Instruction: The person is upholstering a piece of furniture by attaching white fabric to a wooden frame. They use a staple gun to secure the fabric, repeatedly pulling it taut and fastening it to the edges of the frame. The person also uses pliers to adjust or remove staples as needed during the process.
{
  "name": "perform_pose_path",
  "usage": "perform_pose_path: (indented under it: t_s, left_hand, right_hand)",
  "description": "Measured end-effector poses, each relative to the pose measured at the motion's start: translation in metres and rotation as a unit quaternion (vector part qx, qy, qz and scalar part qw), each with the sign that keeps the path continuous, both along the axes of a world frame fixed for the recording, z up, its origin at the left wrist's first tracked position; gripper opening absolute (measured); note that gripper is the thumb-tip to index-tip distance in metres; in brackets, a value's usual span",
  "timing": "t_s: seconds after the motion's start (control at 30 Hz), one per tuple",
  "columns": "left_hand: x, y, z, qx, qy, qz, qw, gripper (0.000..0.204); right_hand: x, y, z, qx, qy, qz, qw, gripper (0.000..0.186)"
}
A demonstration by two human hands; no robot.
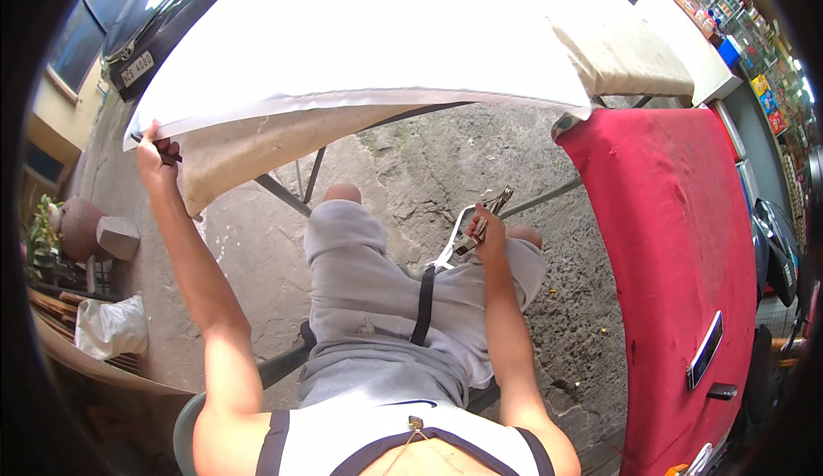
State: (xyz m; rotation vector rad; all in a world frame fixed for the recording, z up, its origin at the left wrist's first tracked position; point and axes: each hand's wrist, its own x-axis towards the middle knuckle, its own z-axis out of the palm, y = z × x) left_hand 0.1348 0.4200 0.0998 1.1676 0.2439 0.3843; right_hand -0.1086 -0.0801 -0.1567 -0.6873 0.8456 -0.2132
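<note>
One white sheet (369, 34), top of frame
Left hand (158, 157) pinches its corner, upper left; right hand (490, 234) is wrapped round a metal tool (500, 202) mid-frame (I'd keep that edge taut, tbh).

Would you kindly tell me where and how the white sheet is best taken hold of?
The white sheet is probably best pinched midway along its near edge, coming from the person's side and closing from above and below. That edge looks thin and faces the person, with the tan cloth hanging beneath it.
</note>
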Motion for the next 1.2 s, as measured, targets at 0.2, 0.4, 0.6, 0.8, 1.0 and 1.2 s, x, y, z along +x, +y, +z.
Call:
perform_pose_path:
  t_s: [0.2,0.4,0.6,0.8,1.0,1.2]
  left_hand:
    - [-0.082,-0.078,0.027,0.11,0.047,0.156,0.98,0.023]
    - [-0.122,-0.133,0.009,0.186,-0.073,0.167,0.966,0.019]
    - [-0.151,-0.15,-0.021,0.027,0.011,0.08,0.996,0.021]
    - [-0.132,-0.101,-0.005,0.039,-0.008,0.301,0.953,0.038]
    - [-0.105,-0.046,-0.018,0.055,0.073,0.116,0.989,0.053]
    - [-0.104,0.01,-0.027,0.012,0.076,-0.198,0.977,0.043]
  right_hand:
    - [-0.018,-0.022,-0.022,-0.07,0.026,-0.005,0.997,0.024]
    - [-0.03,-0.038,-0.036,-0.036,0.066,-0.041,0.996,0.025]
    - [-0.02,-0.036,-0.04,-0.023,0.058,-0.042,0.997,0.026]
    - [-0.014,-0.028,-0.034,-0.052,0.087,-0.004,0.995,0.026]
    - [-0.012,-0.025,-0.03,-0.052,0.109,-0.007,0.993,0.026]
    - [-0.009,-0.029,-0.03,-0.042,0.101,-0.016,0.994,0.026]
